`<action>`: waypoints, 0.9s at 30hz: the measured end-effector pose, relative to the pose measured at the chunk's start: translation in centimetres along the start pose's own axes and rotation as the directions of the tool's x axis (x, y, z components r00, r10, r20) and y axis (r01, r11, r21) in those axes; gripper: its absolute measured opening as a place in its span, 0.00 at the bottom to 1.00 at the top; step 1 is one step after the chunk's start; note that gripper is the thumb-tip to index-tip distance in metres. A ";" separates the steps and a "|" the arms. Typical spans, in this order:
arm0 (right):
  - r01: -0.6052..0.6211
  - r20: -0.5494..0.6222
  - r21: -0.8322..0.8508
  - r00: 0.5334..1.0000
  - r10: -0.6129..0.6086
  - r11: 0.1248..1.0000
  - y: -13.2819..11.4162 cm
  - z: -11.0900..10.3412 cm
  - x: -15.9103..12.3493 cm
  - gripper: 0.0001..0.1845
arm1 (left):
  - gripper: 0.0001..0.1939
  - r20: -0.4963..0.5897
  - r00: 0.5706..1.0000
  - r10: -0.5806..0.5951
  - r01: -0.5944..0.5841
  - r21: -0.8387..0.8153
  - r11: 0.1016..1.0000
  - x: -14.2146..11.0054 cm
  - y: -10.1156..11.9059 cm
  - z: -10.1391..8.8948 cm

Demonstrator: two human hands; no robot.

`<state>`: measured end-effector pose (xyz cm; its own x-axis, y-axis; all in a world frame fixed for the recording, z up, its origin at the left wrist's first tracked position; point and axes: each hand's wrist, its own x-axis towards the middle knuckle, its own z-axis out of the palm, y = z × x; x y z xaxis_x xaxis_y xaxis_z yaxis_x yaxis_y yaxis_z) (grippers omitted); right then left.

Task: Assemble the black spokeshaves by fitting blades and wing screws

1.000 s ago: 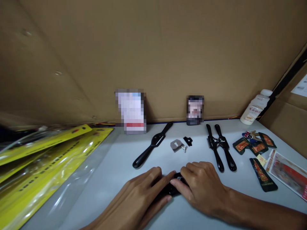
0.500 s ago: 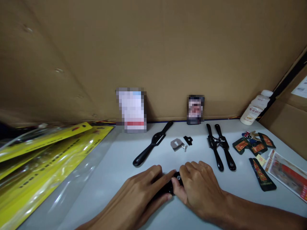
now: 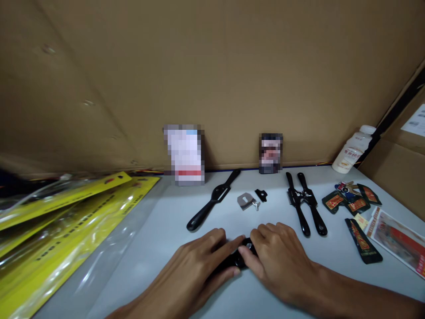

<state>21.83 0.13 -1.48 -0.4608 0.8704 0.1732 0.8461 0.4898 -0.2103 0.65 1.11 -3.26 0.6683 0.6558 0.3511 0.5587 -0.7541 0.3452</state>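
Observation:
Both of my hands meet on a black tool (image 3: pixel 239 258) lying on the grey table near its front edge. My left hand (image 3: pixel 195 270) wraps round its handle from the left. My right hand (image 3: pixel 277 261) pinches a small screw or knob on the tool's middle with thumb and forefinger. Most of this tool is hidden under my fingers. Beyond my hands lie a bare black tool body (image 3: pixel 212 199), a small grey metal blade (image 3: pixel 245 200) with a tiny screw, and a small black cap piece (image 3: pixel 260 195).
Two more black tools (image 3: pixel 305 201) lie side by side to the right. Dark snack sachets (image 3: pixel 353 204), a printed card (image 3: pixel 396 237) and a white bottle (image 3: pixel 352 155) fill the right side. Yellow packaging sleeves (image 3: pixel 66 221) cover the left. A cardboard wall (image 3: pixel 212 79) stands behind.
My hands have stayed on the black tool, shifting only slightly; my right thumb and forefinger keep working the small part. The view has drifted a little.

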 end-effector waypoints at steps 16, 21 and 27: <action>0.015 0.182 0.087 0.983 -0.030 0.996 0.9 -1.5 0.0 0.20 | 0.20 0.031 0.999 0.039 -0.041 0.051 0.998 -0.1 -0.2 -0.2; -0.001 0.163 0.101 0.986 -0.016 0.995 0.7 -1.3 0.1 0.20 | 0.22 0.007 0.998 0.067 -0.067 0.080 0.995 0.0 -0.2 -0.2; 0.064 0.107 0.077 0.992 -0.072 0.995 0.8 -0.9 -0.1 0.17 | 0.22 0.013 0.996 0.090 -0.091 0.113 0.989 0.0 -0.3 -0.2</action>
<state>22.76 0.41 -0.84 -0.5464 0.8333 0.0842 0.7919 0.5468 -0.2719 0.36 1.40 -3.16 0.7222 0.5850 0.3692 0.5477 -0.8095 0.2112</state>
